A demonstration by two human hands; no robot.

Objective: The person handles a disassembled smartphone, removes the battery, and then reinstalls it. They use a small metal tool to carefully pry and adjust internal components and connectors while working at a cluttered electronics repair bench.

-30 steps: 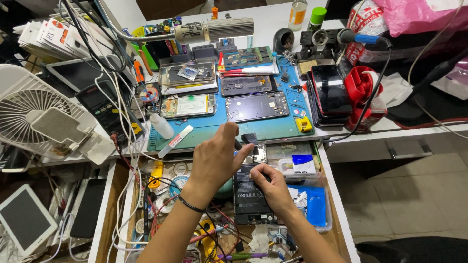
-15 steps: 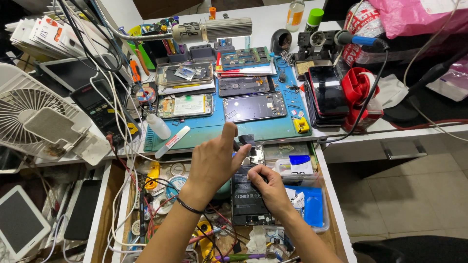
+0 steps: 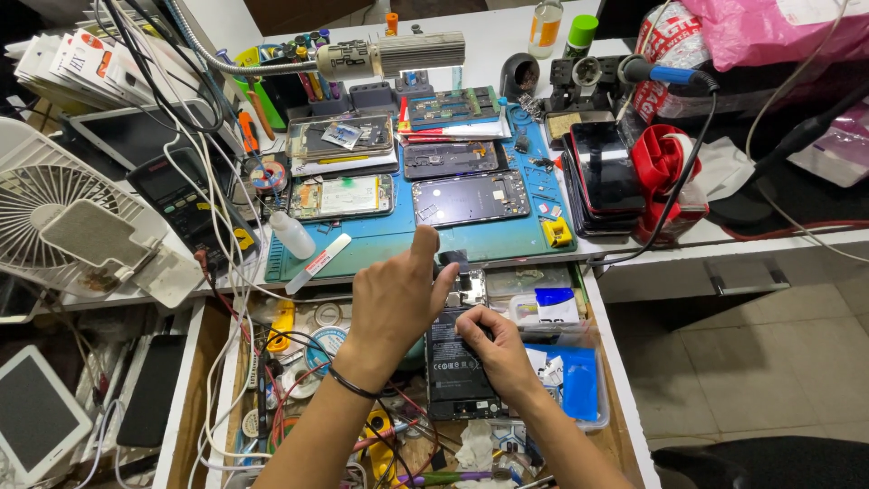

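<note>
Over an open drawer I hold an opened black phone (image 3: 455, 362) with its battery showing. My right hand (image 3: 496, 349) rests on the phone's right edge with curled fingers gripping it. My left hand (image 3: 396, 299) is raised above the phone's upper left. Its thumb and forefinger pinch a small dark part (image 3: 453, 260) near the mat's front edge. A black band circles my left wrist.
A blue work mat (image 3: 398, 237) carries several disassembled phones (image 3: 471, 196). Stacked phones (image 3: 605, 177) and a red cloth (image 3: 663, 163) lie right. A fan (image 3: 54, 213), multimeter (image 3: 181, 204) and cables sit left. The drawer (image 3: 226, 389) holds wires and a clear parts tray (image 3: 570, 362).
My left hand has shifted slightly right and up, and now pinches the small dark part. The right hand stays on the phone.
</note>
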